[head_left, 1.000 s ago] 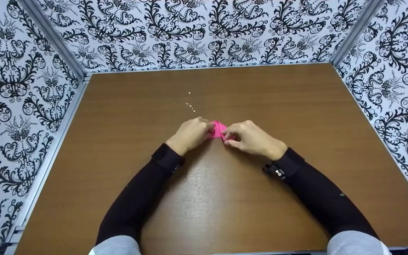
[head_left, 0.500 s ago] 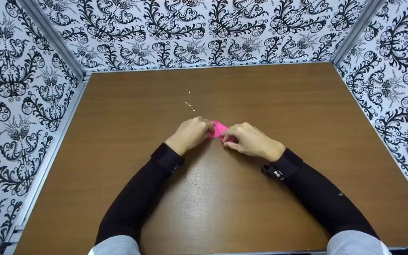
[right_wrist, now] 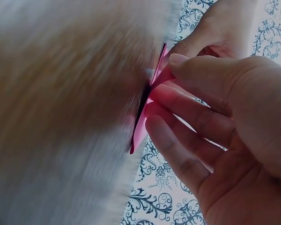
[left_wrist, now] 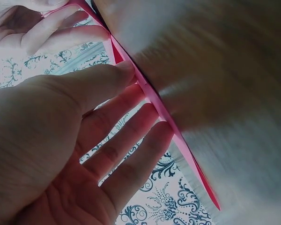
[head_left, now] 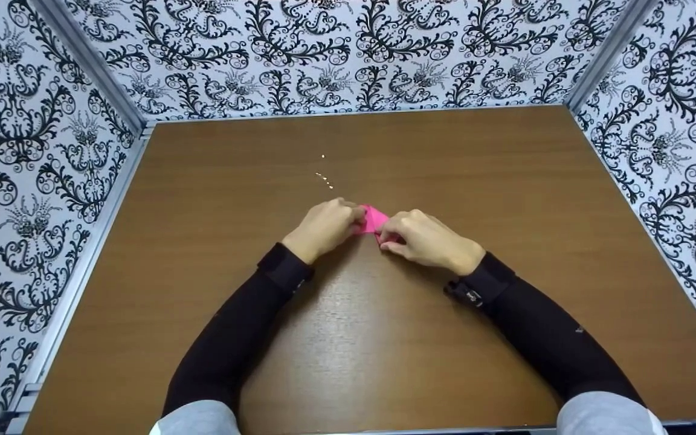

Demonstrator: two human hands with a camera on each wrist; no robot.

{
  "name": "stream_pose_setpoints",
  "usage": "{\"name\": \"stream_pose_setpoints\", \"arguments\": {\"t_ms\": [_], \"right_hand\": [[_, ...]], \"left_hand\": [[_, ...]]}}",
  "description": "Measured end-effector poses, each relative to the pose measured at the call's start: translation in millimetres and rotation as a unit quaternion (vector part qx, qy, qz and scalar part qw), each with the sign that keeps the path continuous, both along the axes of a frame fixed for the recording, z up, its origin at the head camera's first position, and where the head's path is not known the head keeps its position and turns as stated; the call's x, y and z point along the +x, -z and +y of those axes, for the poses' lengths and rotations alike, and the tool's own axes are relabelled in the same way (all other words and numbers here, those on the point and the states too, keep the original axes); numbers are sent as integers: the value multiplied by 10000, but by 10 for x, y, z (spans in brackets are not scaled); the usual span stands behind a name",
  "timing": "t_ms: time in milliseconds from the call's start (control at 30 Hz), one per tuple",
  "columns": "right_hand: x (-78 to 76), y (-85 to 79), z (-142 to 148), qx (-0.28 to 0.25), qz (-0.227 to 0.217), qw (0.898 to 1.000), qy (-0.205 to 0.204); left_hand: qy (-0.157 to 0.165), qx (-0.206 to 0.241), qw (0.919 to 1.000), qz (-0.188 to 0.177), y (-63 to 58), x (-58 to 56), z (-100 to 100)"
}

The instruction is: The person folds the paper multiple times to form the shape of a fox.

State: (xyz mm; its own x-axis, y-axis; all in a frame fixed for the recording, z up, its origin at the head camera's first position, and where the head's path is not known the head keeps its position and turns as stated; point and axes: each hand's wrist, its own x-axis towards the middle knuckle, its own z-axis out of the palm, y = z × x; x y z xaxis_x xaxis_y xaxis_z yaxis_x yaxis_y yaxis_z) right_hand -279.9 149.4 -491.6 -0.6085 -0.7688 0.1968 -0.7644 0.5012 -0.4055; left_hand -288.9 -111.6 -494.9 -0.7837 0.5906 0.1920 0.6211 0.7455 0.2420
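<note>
From where I stand, the pink paper is hard to see whole: it lies on the brown table between two hands that cover both its ends. The left hand sits at its left end, and its fingertips are partly lost from above. The right hand takes the right end, hiding that side. The black sleeves run from the paper's near side into grey cloth, cut off by the lower edge of the head view.

What shows of the paper is bright pink and folded, with a peaked outline on its far side and slanting edges.

The wrist views catch it almost edge-on, as a thin strip, its upper face barely readable, the tabletop beside it smeared by blur. They do show the fingers better: the left ones reach out fairly straight and press on the paper with their tips, while the right thumb and a finger pinch a raised bit of it. Only the head view shows the white specks beyond the paper, slightly left, and the whole patterned back wall farther behind it.
</note>
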Motion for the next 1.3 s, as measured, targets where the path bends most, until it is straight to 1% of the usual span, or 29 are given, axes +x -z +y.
{"name": "stream_pose_setpoints", "arguments": {"t_ms": [367, 700, 833, 967, 1100, 1200, 1300], "right_hand": [[-1, -4, -12, 89, -3, 10000, -1], [-10, 4, 9, 77, -18, 9999, -98], [-7, 1, 13, 89, -60, 9999, -109], [-4, -3, 17, 106, -59, 9998, -128], [2, -12, 17, 127, -52, 9998, -156], [5, -16, 21, 132, -39, 9997, -192], [1, -17, 25, 141, -51, 9996, -231]], "left_hand": [[106, -22, 9999, 26, -14, 1, -6], [273, -171, 9994, -109, -48, -6, -28], [397, -56, 9991, -161, -74, -8, -39], [508, 46, 9987, -65, -91, -11, -37], [629, 119, 9979, 34, -88, -5, -23], [718, 133, 9973, -1, -75, 1, -10], [722, 68, 9973, -57, -55, 6, -5]]}}
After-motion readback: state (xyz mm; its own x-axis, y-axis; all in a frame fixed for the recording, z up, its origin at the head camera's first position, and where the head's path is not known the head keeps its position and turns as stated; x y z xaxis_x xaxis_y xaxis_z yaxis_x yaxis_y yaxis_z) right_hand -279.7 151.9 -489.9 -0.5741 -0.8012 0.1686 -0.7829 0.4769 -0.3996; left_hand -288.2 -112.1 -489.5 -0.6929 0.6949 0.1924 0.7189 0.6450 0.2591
